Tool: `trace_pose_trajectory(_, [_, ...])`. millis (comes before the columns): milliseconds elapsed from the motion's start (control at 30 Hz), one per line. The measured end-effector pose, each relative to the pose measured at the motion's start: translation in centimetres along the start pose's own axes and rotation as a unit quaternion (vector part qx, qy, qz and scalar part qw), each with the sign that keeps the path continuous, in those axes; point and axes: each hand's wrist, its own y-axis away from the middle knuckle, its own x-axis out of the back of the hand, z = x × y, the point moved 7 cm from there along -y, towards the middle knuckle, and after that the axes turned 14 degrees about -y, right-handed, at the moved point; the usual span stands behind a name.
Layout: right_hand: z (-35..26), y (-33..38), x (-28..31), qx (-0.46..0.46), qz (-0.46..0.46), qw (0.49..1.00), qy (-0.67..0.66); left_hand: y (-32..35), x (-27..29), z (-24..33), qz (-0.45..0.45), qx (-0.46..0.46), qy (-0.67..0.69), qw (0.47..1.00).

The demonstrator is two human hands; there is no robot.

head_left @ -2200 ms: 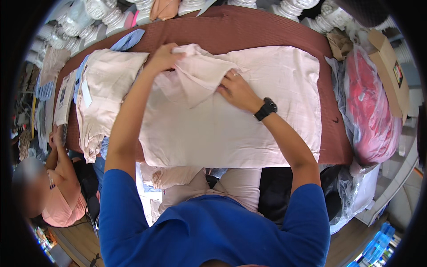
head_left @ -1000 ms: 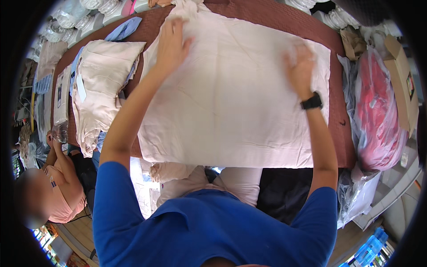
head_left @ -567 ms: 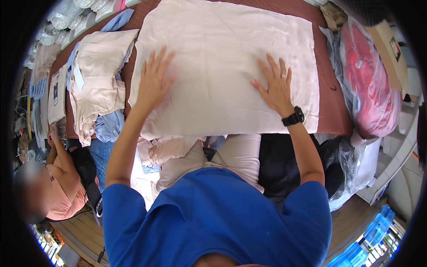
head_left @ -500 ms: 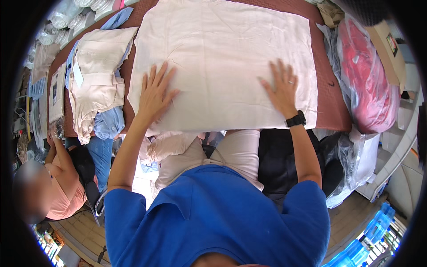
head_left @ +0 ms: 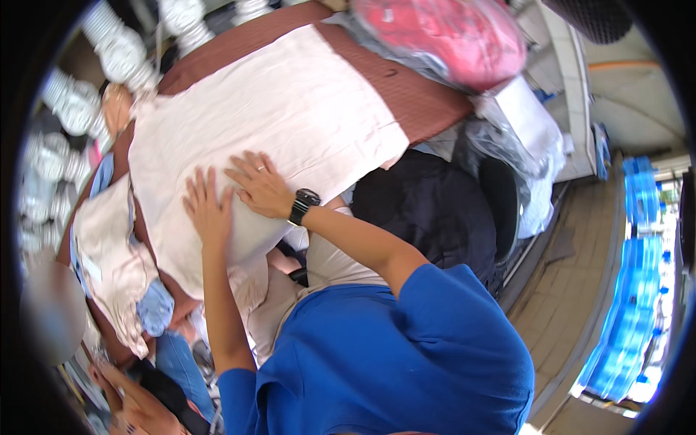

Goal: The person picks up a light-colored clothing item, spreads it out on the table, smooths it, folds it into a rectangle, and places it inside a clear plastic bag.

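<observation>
Head view: left hand (head_left: 209,206) and right hand (head_left: 262,187), each grip apart, on creased, pale cloth (head_left: 264,101).

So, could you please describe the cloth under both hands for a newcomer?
On the brown tablecloth lies a pale pink cloth under the left hand and right hand. Unlike the rumpled garments at its left, it is spread out broadly.

The hands (head_left: 262,190) have drawn close together (the view has turned).
</observation>
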Motion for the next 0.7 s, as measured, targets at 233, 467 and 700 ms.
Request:
trace_pose_trajectory(233, [10.4,3.3,18.5,-0.153,0.226,0.962,-0.025,0.2,0.8,0.2,0.02,-0.007,-0.002,1.0])
trace_pose_trajectory(467, [5.3,14.4,45.7,-0.288,0.292,0.726,0.552,0.3,1.2,0.3,0.016,-0.002,0.013,1.0])
trace_pose_trajectory(700, [8.6,22.1,58.0,-0.364,0.35,0.771,0.388,0.2,1.2,0.5,0.011,-0.005,0.019,1.0])
